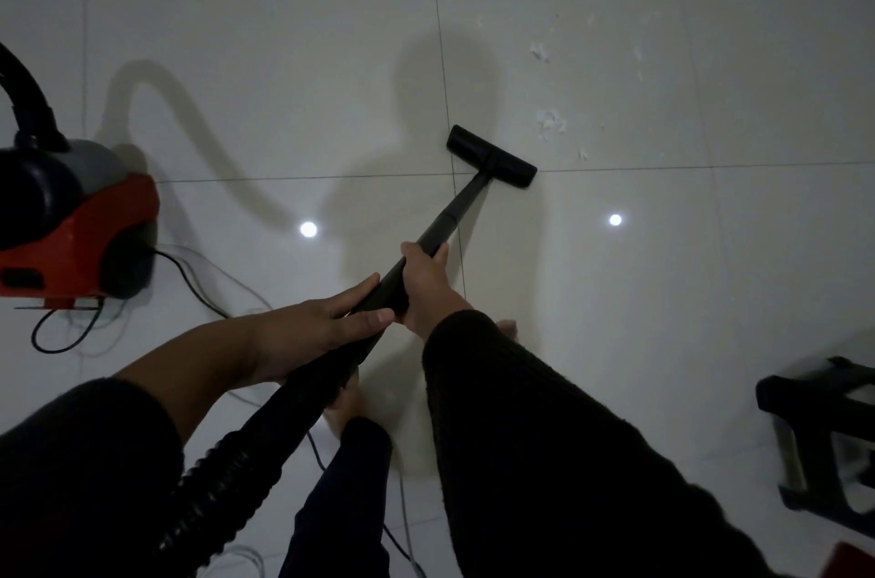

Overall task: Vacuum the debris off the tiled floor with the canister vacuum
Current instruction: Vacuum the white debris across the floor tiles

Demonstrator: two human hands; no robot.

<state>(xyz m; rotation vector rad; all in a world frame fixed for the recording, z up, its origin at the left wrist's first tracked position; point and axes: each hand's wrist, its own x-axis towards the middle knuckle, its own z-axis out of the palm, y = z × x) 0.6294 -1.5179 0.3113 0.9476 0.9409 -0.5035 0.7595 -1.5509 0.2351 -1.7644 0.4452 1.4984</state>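
A black vacuum wand (457,210) runs from my hands out to a flat black floor nozzle (491,156), which rests on the pale tiled floor (284,57) at a tile joint. My right hand (428,281) is wrapped around the wand higher up. Just behind it, my left hand (322,331) grips the wand where the ribbed black hose (222,483) joins. White scraps of debris (551,123) lie scattered beyond and to the right of the nozzle, up to the far edge. The red and black canister vacuum (75,227) sits at the left.
A thin black power cord (189,289) loops on the floor beside the canister and passes under my arms. A dark stool or frame (824,435) stands at the right edge. My bare foot (343,407) is under the wand. Two ceiling lights reflect off the tiles.
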